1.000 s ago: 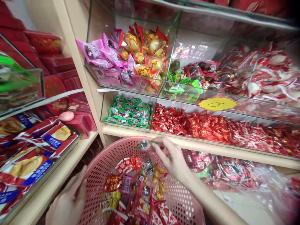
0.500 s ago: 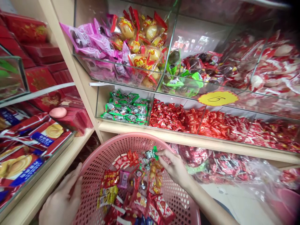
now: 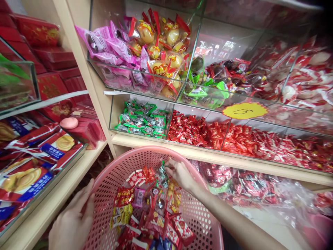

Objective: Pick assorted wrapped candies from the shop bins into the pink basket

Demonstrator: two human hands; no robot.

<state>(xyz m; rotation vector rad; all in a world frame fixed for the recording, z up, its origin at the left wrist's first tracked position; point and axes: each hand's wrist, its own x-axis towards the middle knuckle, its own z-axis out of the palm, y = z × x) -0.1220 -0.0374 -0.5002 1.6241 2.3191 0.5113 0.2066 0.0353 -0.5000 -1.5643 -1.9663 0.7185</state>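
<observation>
The left hand (image 3: 70, 222) sat at the near side of the pink perforated plastic basket (image 3: 111, 184), its fingers lying against the rim, though the view could not show whether they gripped it. The right hand (image 3: 179, 175) was well apart from the left, over the middle of the basket, its fingertips pinched together on what looked like a small silver-and-green sweet packet (image 3: 162, 170) at the top of the heap. Inside the basket lay a loose heap of wrapped sweets (image 3: 153, 215), mostly red and yellow, with a pink packet among them. The heap covered the middle of the floor, and bare mesh showed around it, so the basket was only partly filled.

Left of the basket, a glass bin held biscuit packets (image 3: 28, 177) in red-and-blue wrappers, with a pink oval bar (image 3: 69, 123) and red gift boxes (image 3: 36, 33) farther back. Right of the basket lay a clear bag of red packets (image 3: 249, 187). Directly beyond the basket ran a pale wooden shelf (image 3: 166, 149) carrying glass bins of green-and-silver sweets (image 3: 142, 119) and red-wrapped sweets (image 3: 197, 130), all well stocked. A yellow scalloped price tag (image 3: 244, 110) sat above the red sweets. Higher up, farthest from the basket, were pink packets (image 3: 104, 45) and round treats in red-trimmed wrappers (image 3: 158, 52).
</observation>
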